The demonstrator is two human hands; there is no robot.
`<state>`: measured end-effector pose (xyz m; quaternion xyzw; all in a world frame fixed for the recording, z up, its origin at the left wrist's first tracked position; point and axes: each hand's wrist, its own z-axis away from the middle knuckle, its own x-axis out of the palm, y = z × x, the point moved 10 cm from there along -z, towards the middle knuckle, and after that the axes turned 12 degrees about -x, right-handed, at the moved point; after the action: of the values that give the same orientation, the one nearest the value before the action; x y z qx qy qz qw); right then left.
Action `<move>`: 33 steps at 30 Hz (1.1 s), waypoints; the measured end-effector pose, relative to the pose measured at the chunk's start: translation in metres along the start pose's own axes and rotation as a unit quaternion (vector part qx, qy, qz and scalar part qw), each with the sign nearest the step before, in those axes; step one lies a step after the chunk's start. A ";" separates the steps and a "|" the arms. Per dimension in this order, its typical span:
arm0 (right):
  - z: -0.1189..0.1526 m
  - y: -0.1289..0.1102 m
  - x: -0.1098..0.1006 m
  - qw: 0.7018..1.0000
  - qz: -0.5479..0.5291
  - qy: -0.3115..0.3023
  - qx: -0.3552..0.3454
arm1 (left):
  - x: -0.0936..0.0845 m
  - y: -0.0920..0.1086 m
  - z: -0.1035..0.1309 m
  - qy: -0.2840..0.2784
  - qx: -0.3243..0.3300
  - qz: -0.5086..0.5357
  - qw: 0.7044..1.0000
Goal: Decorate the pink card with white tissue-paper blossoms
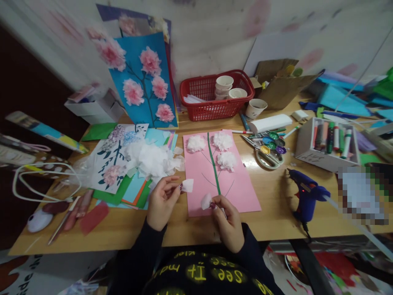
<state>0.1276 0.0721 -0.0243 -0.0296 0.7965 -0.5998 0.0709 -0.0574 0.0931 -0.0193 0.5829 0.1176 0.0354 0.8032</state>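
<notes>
My left hand (163, 200) pinches a small white tissue paper piece (188, 185) between thumb and fingertips, just left of the pink sheet. In my right hand (226, 219) is a bunched tissue paper piece (206, 201), held over the sheet's lower edge. The pink sheet (242, 196) lies flat and bears a green stem (213, 162) with thin drawn branches. Fluffy white paper flowers (226, 161) sit on its upper part, one left of the stem and two right. Beside my left hand rises a heap of white tissue pieces (153, 159).
Coloured sheets (133, 190) lie under the heap. A blue glue gun (307, 192) with a lit red light stands at right, near scissors (267, 157) and a box of markers (325, 151). Behind are a red basket (211, 106) and a blue flower picture (130, 110).
</notes>
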 end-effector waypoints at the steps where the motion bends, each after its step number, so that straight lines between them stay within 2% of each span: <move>1: 0.000 0.001 0.000 1.000 0.006 0.001 0.005 | 0.001 0.000 0.002 -0.002 -0.001 -0.004 1.000; 4: 0.001 0.004 0.001 1.000 0.025 -0.004 0.018 | 0.017 0.002 0.012 -0.035 0.014 -0.047 0.998; 8: 0.000 0.003 0.005 0.999 0.020 -0.019 0.020 | 0.042 0.010 0.029 -0.084 0.079 -0.128 0.985; 17: 0.002 0.006 0.007 0.999 0.024 -0.028 0.026 | 0.055 0.042 0.047 -0.078 0.249 -0.242 0.935; 21: 0.000 0.002 0.006 0.999 0.037 -0.030 0.008 | 0.056 0.040 0.046 -0.078 0.247 -0.250 0.933; 28: 0.000 0.002 0.005 0.998 0.046 -0.026 0.014 | 0.052 0.029 0.036 -0.081 0.178 -0.237 0.952; 33: 0.000 0.001 0.009 0.998 0.036 -0.046 0.016 | 0.059 0.030 0.041 -0.111 0.190 -0.263 0.939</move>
<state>0.1184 0.0708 -0.0264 -0.0271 0.7832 -0.6075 0.1294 0.0120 0.0765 0.0118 0.6736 0.1815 -0.2649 0.6657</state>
